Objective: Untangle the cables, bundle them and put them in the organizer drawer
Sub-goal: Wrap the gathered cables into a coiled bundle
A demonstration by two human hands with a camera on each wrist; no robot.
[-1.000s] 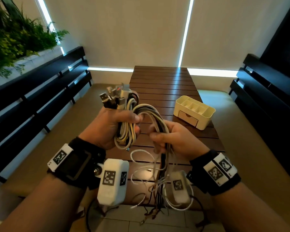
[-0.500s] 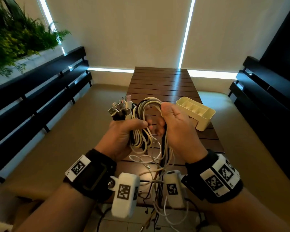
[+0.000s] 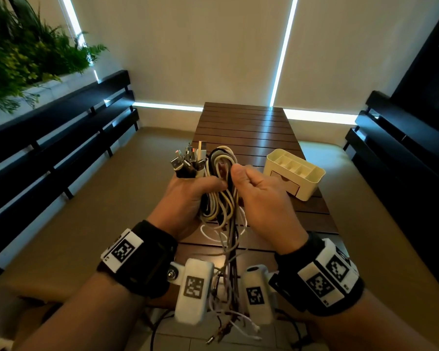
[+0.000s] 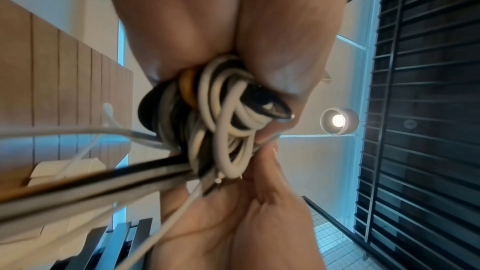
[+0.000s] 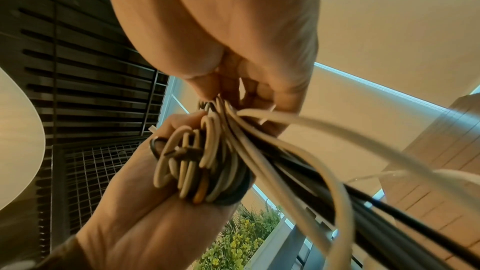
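Plainly, no brand or readable writing showed anywhere; only black-and-white square code tags (image 3: 123, 250) sat on the wrist straps. The cream organizer (image 3: 295, 177) stood on the slatted wooden worktop (image 3: 249, 130), its top compartments seemingly bare and its front drawer (image 3: 286, 185) closed. The left hand (image 3: 185, 198) was wrapped around the coiled cables (image 3: 219, 188), held above the worktop's near end, plugs (image 3: 188, 160) fanning up over its fingers. The right hand (image 3: 261, 201) pinched several strands at the loops' top, loose ends hanging down between the wrists.
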